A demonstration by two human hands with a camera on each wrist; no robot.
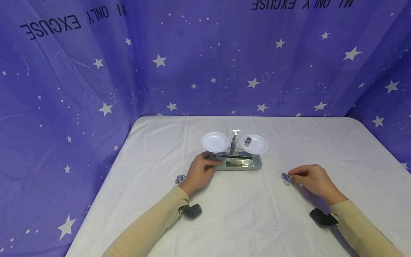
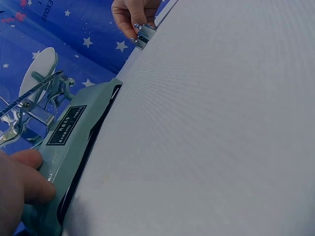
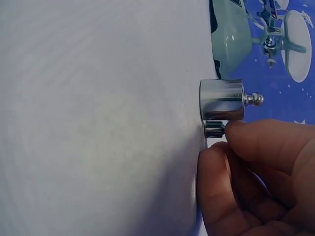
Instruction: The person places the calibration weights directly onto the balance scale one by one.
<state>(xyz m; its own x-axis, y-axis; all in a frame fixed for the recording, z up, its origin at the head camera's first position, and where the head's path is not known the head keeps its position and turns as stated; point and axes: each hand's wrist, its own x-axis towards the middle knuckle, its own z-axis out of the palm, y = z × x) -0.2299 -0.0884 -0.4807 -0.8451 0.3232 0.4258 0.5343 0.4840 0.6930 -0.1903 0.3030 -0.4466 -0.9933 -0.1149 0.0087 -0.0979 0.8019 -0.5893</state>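
While the table covered with white cloth (image 1: 244, 214) carries everything, the grey-green metal two-pan balance (image 1: 237, 162) should, in my judgement, be kept quiet, so the left hand (image 1: 199, 171), whose fingers rest loosely spread on the left end of its base, had better press only lightly and leave the beam free. The right hand (image 1: 313, 178) needs more exact work: it is best to take a weight by its knob and raise it straight, without sweeping sideways into its neighbour. The round white plastic-looking right pan (image 1: 260, 144) bears small shiny metal weights (image 1: 248, 141), which a knock could slide. The large shiny silver cylindrical weight (image 3: 222, 100) stands upright on the cloth, apart from the balance and to its right, and the smaller dark metal cylindrical weight (image 3: 213, 129) stands between it and the right fingers. One fingertip touches the smaller weight's knob, with its body just beyond the fingertips; these fingers are bent close together, but whether they really pinch the knob I cannot tell.
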